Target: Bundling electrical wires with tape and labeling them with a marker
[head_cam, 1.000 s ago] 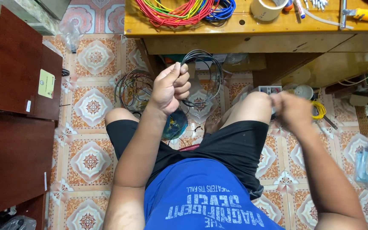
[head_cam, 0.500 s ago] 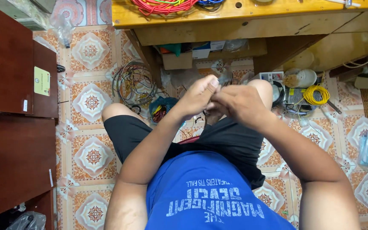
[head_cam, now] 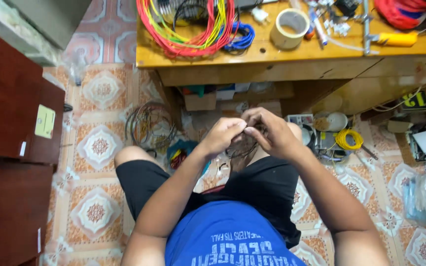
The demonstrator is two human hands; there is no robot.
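I sit in black shorts and a blue shirt and look down at my lap. My left hand (head_cam: 223, 135) and my right hand (head_cam: 269, 133) meet above my knees, fingers pinched together on a small coil of thin black wire (head_cam: 242, 147). The wire loops hang just below both hands. Part of the coil is hidden behind my fingers.
A wooden workbench (head_cam: 272, 54) spans the top, with red, yellow and green wire bundles (head_cam: 188, 27), a tape roll (head_cam: 289, 22) and small tools. On the tiled floor lie dark wire coils (head_cam: 146, 125), a yellow coil (head_cam: 349, 139) and boxes. A dark red cabinet (head_cam: 16, 128) stands at the left.
My hands were apart a second ago, the left raised with the wire loop. They have come together over my lap and stay joined on the coil. The view has tilted up slightly.
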